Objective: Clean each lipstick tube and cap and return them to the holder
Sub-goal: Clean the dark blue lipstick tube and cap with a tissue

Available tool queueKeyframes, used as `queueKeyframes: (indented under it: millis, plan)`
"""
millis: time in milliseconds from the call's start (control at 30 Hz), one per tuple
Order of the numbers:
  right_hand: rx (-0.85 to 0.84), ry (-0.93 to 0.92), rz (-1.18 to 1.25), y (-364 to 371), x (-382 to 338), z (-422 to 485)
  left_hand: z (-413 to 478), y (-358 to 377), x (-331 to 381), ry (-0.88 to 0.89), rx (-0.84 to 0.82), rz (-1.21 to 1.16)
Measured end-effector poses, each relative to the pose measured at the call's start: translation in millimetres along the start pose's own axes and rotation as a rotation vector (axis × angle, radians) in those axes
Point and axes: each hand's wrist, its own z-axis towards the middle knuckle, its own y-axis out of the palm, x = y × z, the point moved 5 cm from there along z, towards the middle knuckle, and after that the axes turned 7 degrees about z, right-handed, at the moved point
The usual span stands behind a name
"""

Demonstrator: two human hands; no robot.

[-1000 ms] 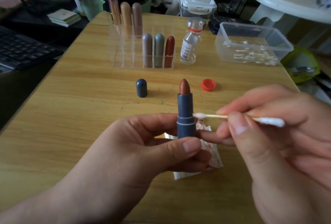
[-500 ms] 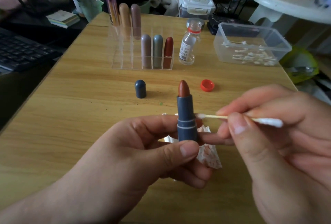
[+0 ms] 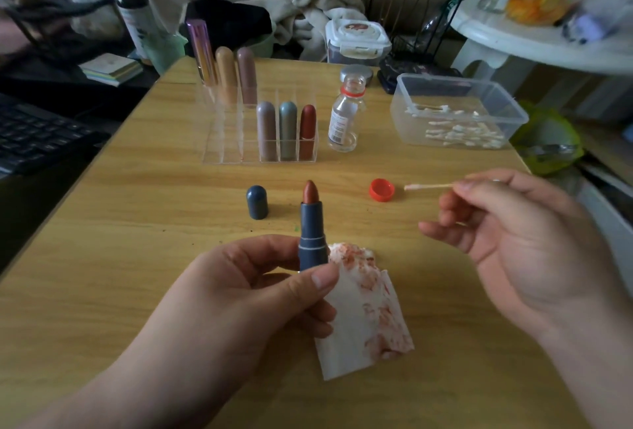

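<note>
Lipstick tube upright at lower centre of the frame, dark blue, with a brownish-red bullet wound out and bare at the top. Pinched low on the barrel between thumb and fingers of the left hand. Right hand at mid right, well apart from the tube, pinching a cotton swab between thumb and forefinger. Remaining fingers loosely spread, swab tip pointing left toward a red screw cap on the table. Matching blue cap standing alone left of the tube, below the clear holder at upper centre. Six capped lipsticks already slotted there.

Probably light, rigid, smooth plastic, so apt to twist or slip under a loose pinch. Best held by the lower barrel, below the pale ring. Never by the exposed bullet: soft, easily dented, quick to smear. Cap likewise light and easy to tip over.

Base of the tube hidden behind the thumb. Far end of the swab lost among the right fingers. Red-stained wipe at lower centre either tucked under the left fingers or merely lying on the table: impossible to tell. Label on the small bottle too blurred to read. Holder's transparent dividers hard to trace.
</note>
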Motion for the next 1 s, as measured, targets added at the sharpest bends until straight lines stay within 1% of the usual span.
queueKeyframes:
  millis: [67, 133, 167, 200, 233, 300, 333, 367, 500, 633, 833, 1000]
  plan:
    - [0.026, 0.059, 0.022, -3.0, 6.7, 5.5, -0.7, -1.2, 3.5, 0.018, 0.019, 0.041]
    - [0.027, 0.092, 0.013, -5.3, 11.9, 10.0, -2.2, -2.0, 6.2, 0.033, 0.020, 0.133]
    - [0.020, 0.094, -0.008, -4.7, 12.2, 11.1, -3.1, -2.9, 7.1, 0.039, 0.021, 0.169]
    - [0.018, 0.074, -0.081, -5.3, 12.2, 12.3, -3.7, -3.8, 7.7, 0.045, 0.024, 0.187]
    - [0.018, 0.020, -0.259, -6.6, 10.3, 13.9, -4.4, -4.6, 8.1, 0.047, 0.029, 0.200]
    - [0.022, -0.135, -0.757, -4.1, 5.1, 17.8, -4.8, -5.1, 8.0, 0.052, 0.035, 0.243]
    - [0.020, -0.190, -0.917, -0.5, 4.6, 19.7, -4.5, -5.6, 7.5, 0.058, 0.038, 0.268]
    - [0.017, -0.216, -0.990, 2.6, 5.4, 21.3, -4.3, -5.8, 6.9, 0.061, 0.040, 0.286]
    - [0.051, -0.170, -1.042, 3.8, 18.3, 31.1, -3.8, -5.2, 4.7, 0.037, 0.030, 0.301]
    - [0.040, -0.155, -1.086, 3.1, 22.2, 31.7, -3.4, -4.7, 4.7, 0.039, 0.021, 0.304]
    - [0.006, -0.173, -1.137, 5.2, 23.9, 31.4, -3.2, -4.4, 6.6, 0.022, -0.012, 0.338]
    - [-0.018, -0.183, -1.157, 6.2, 24.5, 30.4, -3.1, -5.8, 6.6, 0.023, -0.003, 0.346]
